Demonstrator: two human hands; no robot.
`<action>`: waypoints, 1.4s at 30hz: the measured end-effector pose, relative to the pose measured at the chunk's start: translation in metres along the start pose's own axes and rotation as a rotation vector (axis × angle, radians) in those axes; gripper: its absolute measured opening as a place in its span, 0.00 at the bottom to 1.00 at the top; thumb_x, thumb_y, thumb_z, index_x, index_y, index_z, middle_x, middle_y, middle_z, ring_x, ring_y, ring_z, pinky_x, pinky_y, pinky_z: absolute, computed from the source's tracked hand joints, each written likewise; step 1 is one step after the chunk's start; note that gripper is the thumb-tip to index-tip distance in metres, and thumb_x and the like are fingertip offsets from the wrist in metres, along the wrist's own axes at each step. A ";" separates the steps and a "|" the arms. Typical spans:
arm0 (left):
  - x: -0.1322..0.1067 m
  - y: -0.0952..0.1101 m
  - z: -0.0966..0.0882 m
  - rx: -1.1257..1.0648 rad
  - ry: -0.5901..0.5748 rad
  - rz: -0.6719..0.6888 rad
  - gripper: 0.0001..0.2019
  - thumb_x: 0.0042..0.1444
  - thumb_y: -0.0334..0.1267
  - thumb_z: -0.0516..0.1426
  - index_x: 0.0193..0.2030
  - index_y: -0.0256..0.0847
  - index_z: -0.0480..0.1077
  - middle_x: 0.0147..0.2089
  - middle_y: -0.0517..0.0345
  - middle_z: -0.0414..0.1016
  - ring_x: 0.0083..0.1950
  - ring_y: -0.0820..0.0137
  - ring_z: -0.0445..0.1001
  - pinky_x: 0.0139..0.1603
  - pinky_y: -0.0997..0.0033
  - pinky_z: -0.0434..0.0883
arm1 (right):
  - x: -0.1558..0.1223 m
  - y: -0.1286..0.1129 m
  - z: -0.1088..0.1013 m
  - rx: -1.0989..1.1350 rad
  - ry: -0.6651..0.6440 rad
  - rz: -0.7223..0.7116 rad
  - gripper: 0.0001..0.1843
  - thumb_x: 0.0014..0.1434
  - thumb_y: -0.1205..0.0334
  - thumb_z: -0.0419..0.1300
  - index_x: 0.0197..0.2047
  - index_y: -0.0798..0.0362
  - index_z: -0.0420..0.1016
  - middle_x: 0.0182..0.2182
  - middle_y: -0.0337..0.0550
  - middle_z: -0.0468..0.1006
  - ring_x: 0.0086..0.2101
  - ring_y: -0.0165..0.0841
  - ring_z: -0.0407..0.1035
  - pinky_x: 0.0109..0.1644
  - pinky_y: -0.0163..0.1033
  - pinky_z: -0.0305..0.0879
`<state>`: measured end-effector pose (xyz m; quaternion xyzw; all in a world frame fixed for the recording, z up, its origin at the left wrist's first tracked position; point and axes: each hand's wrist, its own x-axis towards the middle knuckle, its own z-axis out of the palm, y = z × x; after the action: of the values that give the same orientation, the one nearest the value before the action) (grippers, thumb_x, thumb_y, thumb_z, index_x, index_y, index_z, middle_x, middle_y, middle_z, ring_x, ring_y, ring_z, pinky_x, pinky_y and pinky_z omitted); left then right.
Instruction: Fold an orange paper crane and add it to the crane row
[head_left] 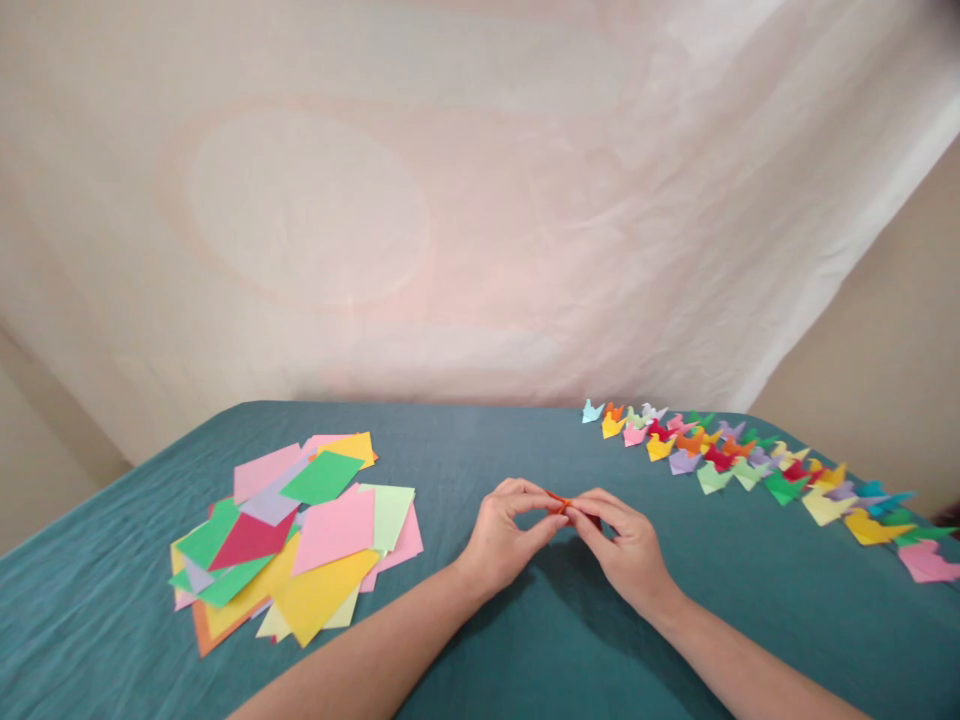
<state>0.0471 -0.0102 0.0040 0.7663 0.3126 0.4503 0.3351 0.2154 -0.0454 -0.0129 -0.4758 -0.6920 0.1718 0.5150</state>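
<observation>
Between my two hands, above the middle of the table, is a small folded piece of orange paper (564, 506). My left hand (511, 525) pinches its left side between thumb and fingers. On the other side, my right hand (616, 540) grips it the same way, so the fingertips of both hands almost meet. Fingers cover much of the paper, and its exact folded shape cannot be made out. Both wrists are held over the cloth, with a shadow beneath the right one.
Left of my hands lies a loose pile of coloured paper squares (334, 530). Rows of small folded paper birds (712, 477) in many colours run along the table's right side. A dark green cloth (465, 450) covers the table; a pale fabric sheet (480, 220) hangs behind it.
</observation>
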 end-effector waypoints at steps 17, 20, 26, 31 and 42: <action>-0.001 -0.013 0.005 0.107 -0.064 -0.027 0.04 0.51 0.34 0.59 0.32 0.42 0.76 0.33 0.59 0.76 0.37 0.70 0.72 0.43 0.70 0.67 | 0.000 0.003 0.002 0.047 0.010 0.119 0.14 0.57 0.53 0.55 0.32 0.53 0.77 0.30 0.45 0.76 0.31 0.34 0.69 0.36 0.38 0.67; -0.002 -0.014 0.005 0.136 -0.074 -0.030 0.04 0.51 0.34 0.58 0.31 0.42 0.76 0.32 0.59 0.76 0.35 0.71 0.72 0.41 0.71 0.67 | 0.000 0.005 0.003 0.070 -0.006 0.145 0.15 0.57 0.52 0.55 0.32 0.53 0.77 0.30 0.45 0.76 0.31 0.35 0.69 0.35 0.37 0.67; -0.002 -0.013 0.005 0.186 -0.048 -0.048 0.04 0.50 0.33 0.58 0.28 0.42 0.75 0.31 0.59 0.75 0.35 0.70 0.72 0.41 0.71 0.67 | 0.001 0.009 0.004 0.117 -0.057 0.182 0.15 0.57 0.52 0.56 0.32 0.53 0.77 0.30 0.43 0.76 0.31 0.34 0.69 0.34 0.36 0.66; -0.001 -0.009 0.004 0.207 -0.044 -0.066 0.04 0.50 0.33 0.58 0.28 0.42 0.75 0.31 0.59 0.75 0.35 0.70 0.71 0.41 0.71 0.67 | 0.003 0.010 0.004 0.095 -0.160 0.200 0.15 0.57 0.52 0.55 0.31 0.53 0.77 0.28 0.41 0.76 0.30 0.33 0.68 0.34 0.35 0.63; -0.002 -0.014 0.005 0.234 0.013 -0.095 0.02 0.48 0.35 0.60 0.27 0.40 0.72 0.31 0.60 0.73 0.37 0.69 0.70 0.42 0.69 0.65 | 0.004 0.008 0.003 0.093 -0.192 0.227 0.17 0.58 0.52 0.54 0.29 0.54 0.77 0.26 0.40 0.74 0.29 0.31 0.66 0.33 0.34 0.61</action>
<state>0.0484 -0.0046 -0.0097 0.7816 0.4010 0.3995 0.2623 0.2170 -0.0371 -0.0178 -0.5079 -0.6711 0.3057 0.4452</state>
